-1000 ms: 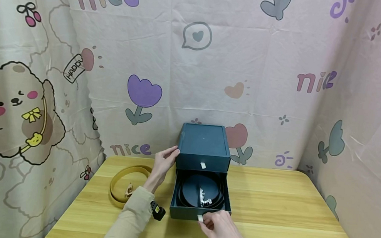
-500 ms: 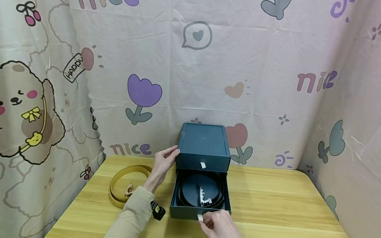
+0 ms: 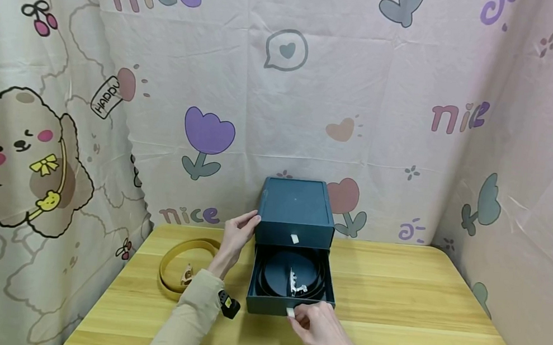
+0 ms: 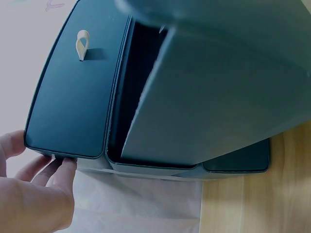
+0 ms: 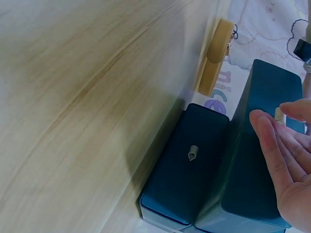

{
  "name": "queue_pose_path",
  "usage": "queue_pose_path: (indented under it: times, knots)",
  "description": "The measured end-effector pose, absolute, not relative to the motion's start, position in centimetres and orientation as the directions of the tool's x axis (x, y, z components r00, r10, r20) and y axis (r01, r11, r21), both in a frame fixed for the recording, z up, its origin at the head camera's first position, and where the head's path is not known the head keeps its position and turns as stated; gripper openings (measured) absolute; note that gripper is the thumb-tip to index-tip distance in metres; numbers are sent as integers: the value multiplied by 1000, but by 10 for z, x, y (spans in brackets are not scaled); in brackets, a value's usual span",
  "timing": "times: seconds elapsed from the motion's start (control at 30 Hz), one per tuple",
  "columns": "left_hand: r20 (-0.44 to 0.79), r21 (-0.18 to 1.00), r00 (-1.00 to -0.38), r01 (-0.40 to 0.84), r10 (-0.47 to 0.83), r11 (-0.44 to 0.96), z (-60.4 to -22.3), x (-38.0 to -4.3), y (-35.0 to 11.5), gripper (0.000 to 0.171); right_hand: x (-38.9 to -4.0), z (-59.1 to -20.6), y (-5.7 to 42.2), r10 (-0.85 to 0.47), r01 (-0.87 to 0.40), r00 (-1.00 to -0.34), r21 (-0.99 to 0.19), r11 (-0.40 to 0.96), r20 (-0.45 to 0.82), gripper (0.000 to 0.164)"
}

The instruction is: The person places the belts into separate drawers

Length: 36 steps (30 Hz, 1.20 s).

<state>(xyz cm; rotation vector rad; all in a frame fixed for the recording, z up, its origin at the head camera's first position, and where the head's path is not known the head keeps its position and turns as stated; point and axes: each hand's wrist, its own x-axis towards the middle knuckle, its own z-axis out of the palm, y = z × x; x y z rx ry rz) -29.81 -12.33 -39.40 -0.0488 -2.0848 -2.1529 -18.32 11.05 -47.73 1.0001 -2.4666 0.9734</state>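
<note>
A dark teal drawer box (image 3: 296,201) stands on the table, its middle drawer (image 3: 267,305) pulled out. Coiled inside that drawer lies a black belt (image 3: 315,296) with a silver buckle. My right hand (image 3: 322,335) pinches the drawer's pale pull tab (image 5: 279,116) between thumb and fingers. At the box's upper left front corner, my left hand (image 4: 36,194) holds the edge, with fingertips against the side. Below the drawer, the right wrist view shows the lower drawer front (image 5: 175,179), closed, with its own tab.
A coiled tan belt (image 3: 172,251) with a gold buckle lies on the wooden table (image 3: 395,297), left of the box and partly behind my left forearm. Patterned cloth (image 3: 283,111) hangs behind the table and along both sides.
The pulled-out drawer has slid slightly inward toward the box, and my right hand has moved with it, still on the tab. My left hand stays at the corner.
</note>
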Motion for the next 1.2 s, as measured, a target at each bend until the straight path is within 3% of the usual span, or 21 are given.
queue_pose_path:
  times: [0.6, 1.2]
  knots:
    - [119, 992, -989, 121, -84, -24, -395, -299, -124, 43, -190, -479, 106, -476, -752, -648, -400, 524, 595, 27]
    - [119, 992, -990, 121, -78, -24, -396, -300, -125, 43, -193, -478, 105, -456, -724, -679, -422, 546, 575, 23]
